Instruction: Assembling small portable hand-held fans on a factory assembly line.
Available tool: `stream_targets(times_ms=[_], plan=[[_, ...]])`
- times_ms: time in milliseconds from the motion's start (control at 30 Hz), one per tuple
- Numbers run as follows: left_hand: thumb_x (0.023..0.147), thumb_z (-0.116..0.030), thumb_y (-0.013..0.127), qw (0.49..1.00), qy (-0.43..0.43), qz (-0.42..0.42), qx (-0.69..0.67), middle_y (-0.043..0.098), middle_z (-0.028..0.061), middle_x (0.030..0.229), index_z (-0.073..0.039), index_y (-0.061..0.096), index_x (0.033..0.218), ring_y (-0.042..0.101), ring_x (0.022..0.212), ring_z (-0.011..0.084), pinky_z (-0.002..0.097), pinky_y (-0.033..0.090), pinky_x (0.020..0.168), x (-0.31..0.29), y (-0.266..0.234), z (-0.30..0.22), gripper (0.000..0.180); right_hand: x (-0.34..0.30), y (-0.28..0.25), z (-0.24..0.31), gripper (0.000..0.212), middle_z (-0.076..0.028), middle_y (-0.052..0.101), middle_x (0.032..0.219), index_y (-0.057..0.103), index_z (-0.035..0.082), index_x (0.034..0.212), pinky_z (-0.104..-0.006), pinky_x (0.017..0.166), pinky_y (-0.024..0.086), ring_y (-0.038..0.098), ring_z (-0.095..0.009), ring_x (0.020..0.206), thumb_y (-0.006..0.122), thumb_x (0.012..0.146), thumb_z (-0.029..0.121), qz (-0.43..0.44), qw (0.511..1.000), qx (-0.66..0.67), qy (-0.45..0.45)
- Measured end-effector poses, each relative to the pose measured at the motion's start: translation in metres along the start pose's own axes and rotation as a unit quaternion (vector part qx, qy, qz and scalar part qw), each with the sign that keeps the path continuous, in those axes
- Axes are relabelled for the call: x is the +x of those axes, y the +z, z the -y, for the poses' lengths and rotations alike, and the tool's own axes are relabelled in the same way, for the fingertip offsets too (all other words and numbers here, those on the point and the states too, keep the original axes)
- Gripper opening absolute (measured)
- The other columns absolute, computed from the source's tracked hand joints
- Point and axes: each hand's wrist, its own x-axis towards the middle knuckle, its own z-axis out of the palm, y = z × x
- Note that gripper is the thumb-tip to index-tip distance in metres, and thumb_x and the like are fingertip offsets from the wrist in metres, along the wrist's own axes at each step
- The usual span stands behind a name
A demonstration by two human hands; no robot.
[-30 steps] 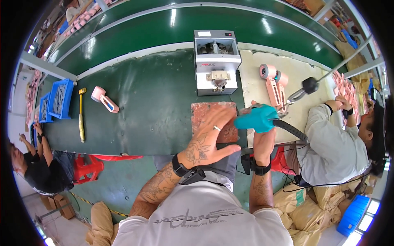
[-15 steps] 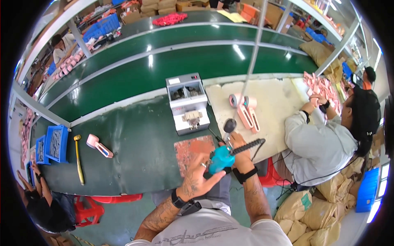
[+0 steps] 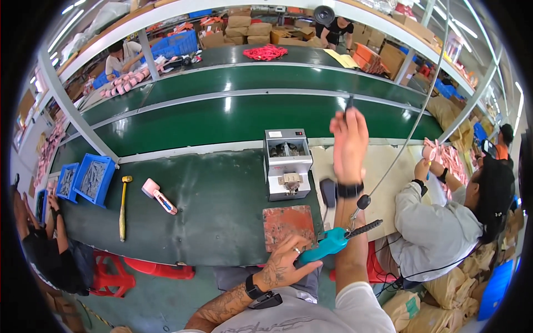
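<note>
My left hand (image 3: 288, 261) is wrapped round a teal power screwdriver (image 3: 327, 244) with a black coiled cord (image 3: 363, 228). The tool hangs by a hook from a thin cable (image 3: 405, 144). My right hand (image 3: 351, 139) is raised over the far edge of the cream mat, its forearm passing behind the tool. A narrow dark object (image 3: 348, 104) shows at its fingertips, too blurred to name. Beside that wrist lies a dark rounded piece (image 3: 327, 191), partly hidden. Left of it stands a grey-and-white bench machine (image 3: 287, 166) with small metal parts in its top tray.
A worn red plate (image 3: 288, 225) lies before the machine. Leftward are a pink slotted-handle part (image 3: 159, 195), a yellow-headed hammer (image 3: 123, 208) and blue bins (image 3: 91, 180) of grey pieces. A co-worker in a light jacket (image 3: 433, 208) sits at right; a green conveyor (image 3: 222, 119) runs behind.
My right hand has left the screwdriver and risen far up and away. My left hand keeps hold of the tool. The whole view has tilted upward and shifted left.
</note>
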Motion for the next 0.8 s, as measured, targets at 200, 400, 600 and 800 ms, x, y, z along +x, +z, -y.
stream_targets(times_ms=[200, 400, 600, 800], plan=[[0.086, -0.028, 0.084, 0.999, -0.003, -0.031, 0.035, 0.059, 0.0152, 0.109, 0.004, 0.065, 0.108, 0.063, 0.095, 0.0321, 0.0386, 0.052, 0.083, -0.006, -0.002, -0.003, 0.044, 0.143, 0.053, -0.024, 0.027, -0.014, 0.068, 0.101, 0.052, 0.001, 0.121, -0.0312, 0.069, 0.057, 0.067, -0.018, 0.078, 0.059, 0.106, 0.021, -0.018, 0.989, -0.098, -0.107], [0.089, -0.032, 0.081, 0.999, -0.02, -0.021, 0.046, 0.059, 0.0145, 0.11, 0.003, 0.068, 0.106, 0.062, 0.1, 0.0321, 0.0398, 0.051, 0.087, -0.013, -0.006, 0.002, 0.041, 0.167, 0.078, -0.02, 0.029, -0.015, 0.068, 0.1, 0.049, -0.003, 0.124, -0.0303, 0.064, 0.057, 0.067, -0.018, 0.074, 0.056, 0.106, 0.019, 0.033, 0.981, -0.155, -0.115], [0.087, -0.028, 0.084, 0.999, 0.013, -0.024, 0.045, 0.06, 0.0154, 0.107, 0.005, 0.066, 0.098, 0.063, 0.095, 0.0311, 0.0388, 0.052, 0.082, -0.011, -0.003, 0.003, 0.038, 0.16, 0.065, -0.024, 0.036, -0.019, 0.068, 0.109, 0.047, -0.005, 0.131, -0.0308, 0.071, 0.06, 0.072, -0.021, 0.082, 0.06, 0.104, 0.015, 0.073, 0.977, -0.186, -0.077], [0.091, -0.034, 0.079, 0.999, -0.038, 0.012, 0.003, 0.06, 0.0146, 0.115, 0.002, 0.068, 0.11, 0.064, 0.103, 0.0338, 0.0411, 0.051, 0.09, -0.007, -0.004, -0.002, 0.042, 0.146, 0.042, -0.025, 0.048, -0.021, 0.067, 0.116, 0.046, -0.008, 0.137, -0.0338, 0.084, 0.059, 0.071, -0.025, 0.093, 0.067, 0.099, 0.011, 0.048, 0.984, -0.169, -0.021]])
